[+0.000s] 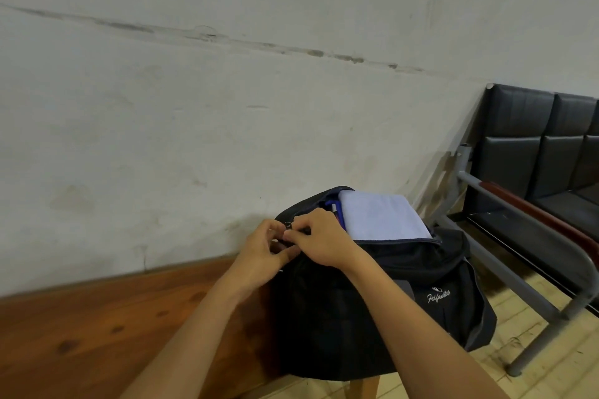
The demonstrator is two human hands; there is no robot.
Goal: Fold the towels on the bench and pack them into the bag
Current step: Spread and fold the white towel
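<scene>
A black bag (372, 311) stands on the right end of the wooden bench (97, 327), its top zip open. A folded pale blue towel (382, 215) lies in the opening, with a blue item beside it at the left. Both hands meet at the left end of the zip. My left hand (264, 256) pinches the bag's fabric by the zip. My right hand (319, 238) pinches the small dark zip pull (288, 225) with thumb and fingers.
A stained white wall (227, 107) rises right behind the bench. At the right stands a row of black padded seats (534, 146) on a grey metal frame (505, 272), over a pale tiled floor (525, 379).
</scene>
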